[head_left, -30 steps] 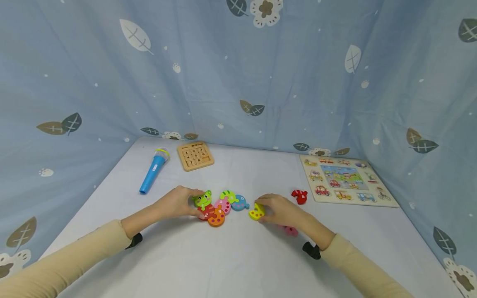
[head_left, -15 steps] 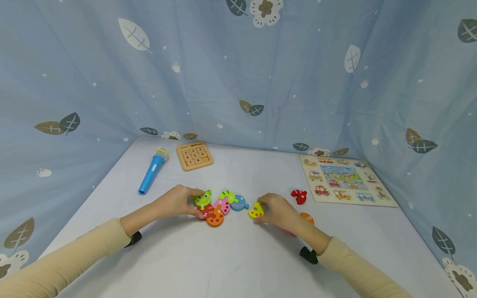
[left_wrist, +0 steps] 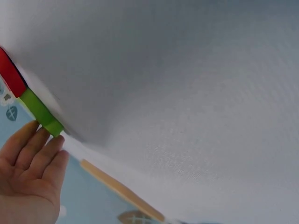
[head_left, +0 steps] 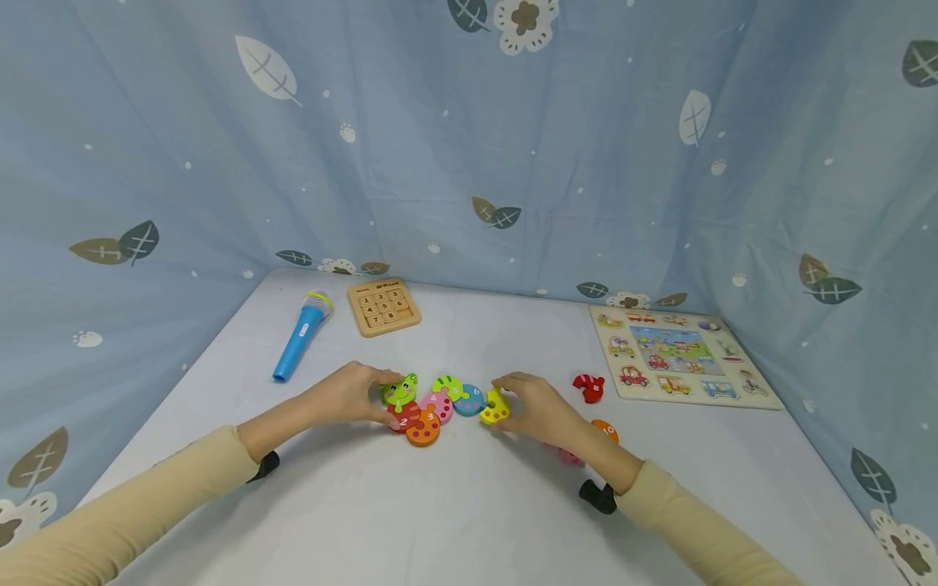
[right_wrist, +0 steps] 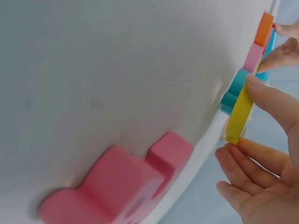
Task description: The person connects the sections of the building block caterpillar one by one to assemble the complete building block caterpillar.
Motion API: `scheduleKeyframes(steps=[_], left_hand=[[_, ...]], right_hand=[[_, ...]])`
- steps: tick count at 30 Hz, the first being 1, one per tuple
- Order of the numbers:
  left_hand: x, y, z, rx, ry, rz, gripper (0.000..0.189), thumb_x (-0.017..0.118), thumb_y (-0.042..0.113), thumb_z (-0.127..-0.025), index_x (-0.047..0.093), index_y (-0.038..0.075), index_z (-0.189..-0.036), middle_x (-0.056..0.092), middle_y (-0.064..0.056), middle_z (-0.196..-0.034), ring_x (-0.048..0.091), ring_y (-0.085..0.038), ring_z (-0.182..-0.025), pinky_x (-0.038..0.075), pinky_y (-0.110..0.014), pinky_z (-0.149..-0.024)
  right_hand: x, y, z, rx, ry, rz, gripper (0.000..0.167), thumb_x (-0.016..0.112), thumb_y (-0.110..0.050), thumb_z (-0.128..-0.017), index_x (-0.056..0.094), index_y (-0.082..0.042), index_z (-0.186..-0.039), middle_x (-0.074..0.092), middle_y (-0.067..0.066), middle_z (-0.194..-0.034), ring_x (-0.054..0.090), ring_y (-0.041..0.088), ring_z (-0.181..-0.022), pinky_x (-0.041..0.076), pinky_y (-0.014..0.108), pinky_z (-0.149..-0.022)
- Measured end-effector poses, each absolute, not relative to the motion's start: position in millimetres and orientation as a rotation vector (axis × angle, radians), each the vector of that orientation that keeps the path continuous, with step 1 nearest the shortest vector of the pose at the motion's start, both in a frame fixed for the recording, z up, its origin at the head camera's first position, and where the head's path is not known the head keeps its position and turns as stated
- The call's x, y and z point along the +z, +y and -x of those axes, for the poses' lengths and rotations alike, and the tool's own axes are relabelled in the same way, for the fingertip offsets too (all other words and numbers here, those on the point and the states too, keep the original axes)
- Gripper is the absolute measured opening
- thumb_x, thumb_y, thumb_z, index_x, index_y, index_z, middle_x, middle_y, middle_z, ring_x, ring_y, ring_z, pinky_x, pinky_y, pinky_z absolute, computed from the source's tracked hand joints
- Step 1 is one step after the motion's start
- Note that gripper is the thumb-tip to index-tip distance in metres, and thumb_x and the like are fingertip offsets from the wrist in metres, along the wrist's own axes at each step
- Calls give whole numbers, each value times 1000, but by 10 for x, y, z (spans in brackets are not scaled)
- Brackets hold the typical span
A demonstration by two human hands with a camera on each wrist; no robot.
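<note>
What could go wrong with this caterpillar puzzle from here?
The right hand pinches the yellow piece beside the blue 6 piece; pressing could push that one out of line. If the left hand jerks, the green head it touches may shift. Drawing the right hand back might knock the loose pink piece.

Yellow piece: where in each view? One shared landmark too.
Head: yellow piece below centre, slightly right, in right hand.
Left wrist: not in it.
Right wrist: yellow piece right of centre, mid-height.
Shared landmark: left hand, left of centre in head, lower left in left wrist, upper right in right wrist.
</note>
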State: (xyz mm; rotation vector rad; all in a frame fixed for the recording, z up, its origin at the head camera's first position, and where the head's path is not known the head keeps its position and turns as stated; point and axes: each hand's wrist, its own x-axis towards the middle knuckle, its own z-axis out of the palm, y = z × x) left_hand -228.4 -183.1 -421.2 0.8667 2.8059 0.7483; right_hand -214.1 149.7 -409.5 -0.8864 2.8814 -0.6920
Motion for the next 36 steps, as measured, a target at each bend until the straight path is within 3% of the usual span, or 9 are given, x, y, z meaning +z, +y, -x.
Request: scheduleKeyframes(steps=[18,28,36], left_hand=[[-4221,-1841,2293,757,2800,-857,80,82,56,-66,64,8,-128,62,-10,-128,54,-31,-122,47,-46,-99],[-4240,-1841,2297,777,2791,-852,80,82,55,-66,63,8,-128,62,-9,-129,53,-31,-123,45,-47,-100],[-4252,-1853,2296,785,2800,-876,81,81,56,-66,64,6,-127,62,-9,-127,56,-29,-119,48,-46,-98]], right_hand=[[-4064,1380,2175,-620,2857,875,61,86,-22,-74,62,5,-123,62,15,-119,59,29,-108,53,37,-91],[-4129,1391,2204,-620,2839,908,58,86,-23,-74,64,5,-120,66,11,-114,61,23,-101,54,32,-88],[-4134,1379,2240,-619,2833,875,59,87,-25,-72,65,4,-119,66,13,-116,60,26,-107,52,35,-92]])
